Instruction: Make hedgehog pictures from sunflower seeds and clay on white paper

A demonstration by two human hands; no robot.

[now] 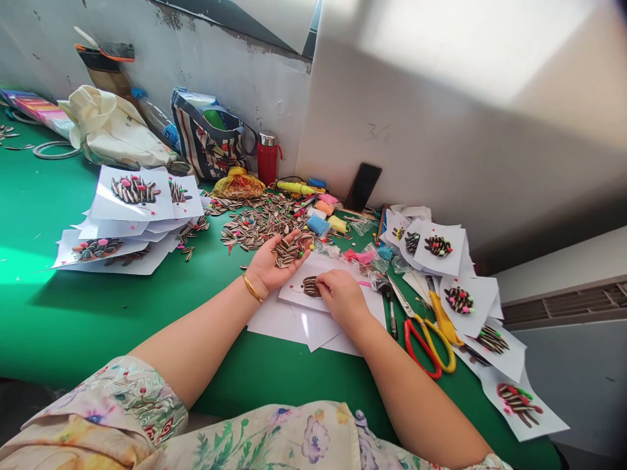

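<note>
Cupped palm up, my left hand (268, 264) carries a small heap of striped sunflower seeds (288, 251), with a few coloured bits near the fingertips. My right hand (343, 299) is closed in a pinch over a white paper card (298, 299). Its fingertips touch the edge of a figure made of seeds (310, 286) on that card; what they pinch is hidden. Red dots and thin drawn lines show to the left of the figure. More white sheets (274, 324) lie beneath the card.
Loose sunflower seeds (259, 219) spread behind my left hand. Stacked cards with seed figures stand left (132, 212) and right (443, 251). Scissors (426, 336), a yellow utility knife (442, 316) and a black pen (392, 316) lie right. Behind are clay pieces (318, 225), a red flask (267, 160) and a phone (363, 187).
</note>
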